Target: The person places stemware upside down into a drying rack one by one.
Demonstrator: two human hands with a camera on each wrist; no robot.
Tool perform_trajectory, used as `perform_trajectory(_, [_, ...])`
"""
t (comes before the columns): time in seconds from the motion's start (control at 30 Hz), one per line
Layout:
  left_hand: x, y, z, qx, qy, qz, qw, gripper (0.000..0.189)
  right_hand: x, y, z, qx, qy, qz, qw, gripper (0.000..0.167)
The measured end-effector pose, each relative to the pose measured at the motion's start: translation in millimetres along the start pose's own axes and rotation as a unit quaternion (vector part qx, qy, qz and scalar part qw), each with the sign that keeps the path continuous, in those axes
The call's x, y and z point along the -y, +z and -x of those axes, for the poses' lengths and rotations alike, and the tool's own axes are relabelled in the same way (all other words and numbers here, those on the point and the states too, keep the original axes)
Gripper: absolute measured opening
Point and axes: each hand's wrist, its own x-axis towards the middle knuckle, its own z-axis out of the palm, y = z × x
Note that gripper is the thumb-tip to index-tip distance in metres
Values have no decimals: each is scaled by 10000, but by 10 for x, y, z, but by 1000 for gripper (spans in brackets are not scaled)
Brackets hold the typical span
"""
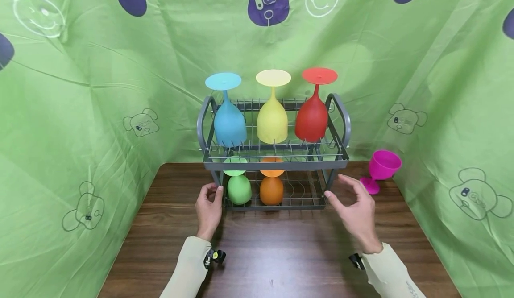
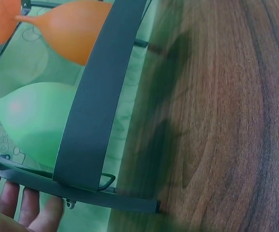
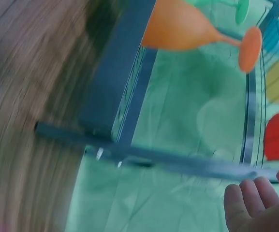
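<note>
A two-tier grey dish rack (image 1: 277,166) stands on the wooden table. Upside down on its upper tier are a blue goblet (image 1: 230,124), a yellow goblet (image 1: 272,122) and a red goblet (image 1: 312,119). The lower tier holds an inverted green goblet (image 1: 239,190) and an orange goblet (image 1: 271,191). My left hand (image 1: 209,209) grips the rack's left leg, thumb in front and fingers behind it in the left wrist view. Beside the right leg, my right hand (image 1: 358,211) has its thumb and fingers spread apart; in the right wrist view its fingers (image 3: 255,198) lie near the leg.
A magenta goblet (image 1: 384,165) stands upright on the table to the right of the rack, beyond my right hand. Green printed cloth (image 1: 160,66) hangs behind and on both sides. Brown tabletop (image 1: 277,249) stretches in front of the rack.
</note>
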Motion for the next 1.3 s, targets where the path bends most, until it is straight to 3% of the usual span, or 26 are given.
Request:
perform_trajectory(0.3, [12,-18,16,-3,-121,-72,9999,24,-544,-320,-178,-660,310,372,9966,57])
perform_trajectory(0.63, [18,-16,6,57,-125,-14,9999,24,-1173,-506,-362,-1498,415,787,9847,62])
perform_trajectory(1.0, [12,-22,-1,53,-121,28,9999,23,-1488,-549,-565,-1879,1873,330,9636,70])
perform_trajectory(1.3, [6,-34,-4,148,-110,56,9998,23,-1736,-450,-784,-2329,2483,134,9402,81])
